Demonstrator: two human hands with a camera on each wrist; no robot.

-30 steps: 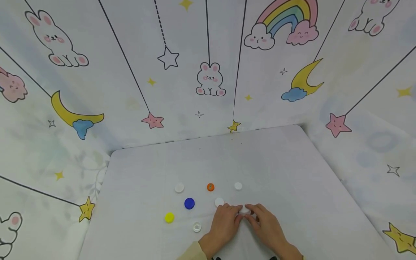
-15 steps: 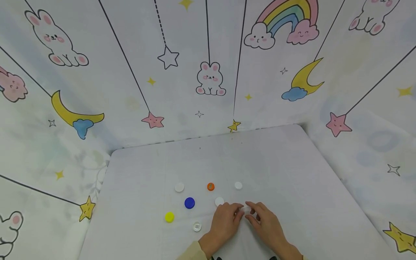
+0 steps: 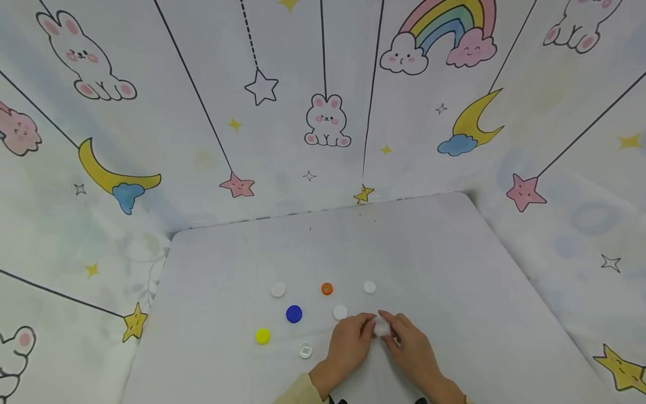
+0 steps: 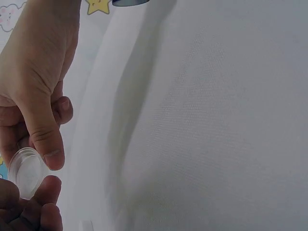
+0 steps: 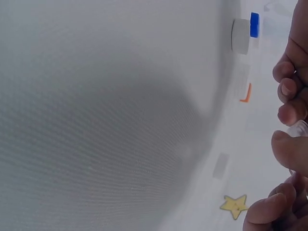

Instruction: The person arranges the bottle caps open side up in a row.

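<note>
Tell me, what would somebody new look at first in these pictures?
Probably the big rainbow, at the upper right of the head view. Next might come the blue cap, orange cap and yellow cap, bright against the white table. To the right of those, the left hand and right hand hold a clear round cap between them.

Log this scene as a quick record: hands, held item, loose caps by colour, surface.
Held item: clear round plastic lid
Left hand: holds the lid's left side
Right hand: holds the lid's right side
Coloured: orange round plastic cap, blue round plastic cap, yellow round plastic cap
White: three round white caps
Clear: small round clear cap
Surface: white tabletop
</note>
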